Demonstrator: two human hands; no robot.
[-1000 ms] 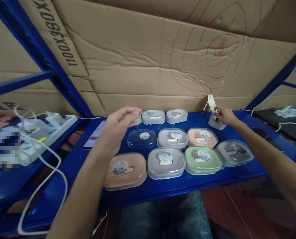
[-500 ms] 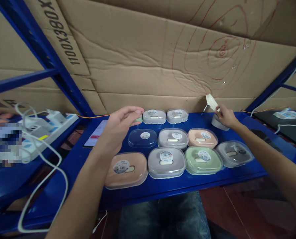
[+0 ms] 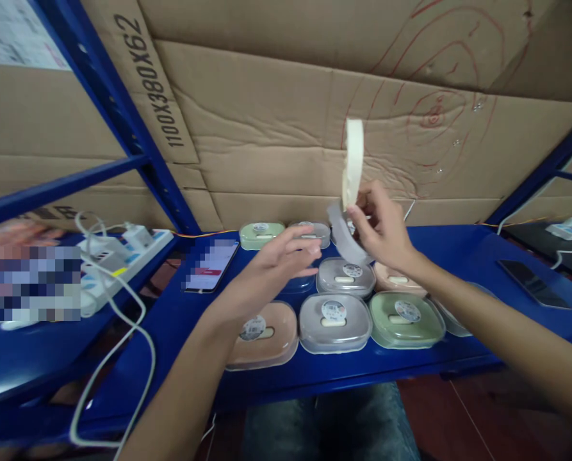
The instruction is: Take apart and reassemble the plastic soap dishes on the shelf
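Observation:
My right hand [image 3: 382,224] is closed on an opened plastic box at the back of the table. The box has an upright cream part [image 3: 355,157] and a tilted pale grey part [image 3: 346,237] below it. My left hand [image 3: 283,259] is open, fingers apart, over the boxes and left of the held one. Lidded oval boxes lie below: a peach box [image 3: 278,336], a grey box [image 3: 334,330] and a green box [image 3: 407,326] in front. Behind them are a second grey box [image 3: 346,275] and a second peach box [image 3: 401,278], partly covered by my right arm.
A phone [image 3: 211,266] lies at the left, near a power strip [image 3: 132,266] with white cables. Another dark phone [image 3: 533,282] lies at the right. A cardboard wall [image 3: 266,128] rises behind the blue table [image 3: 261,390]. A blurred co-worker's hand shows far left.
My right hand has lifted the box with the cream part and carried it left, towards my left hand. My left hand has moved off the green box at the back, its fingers opening.

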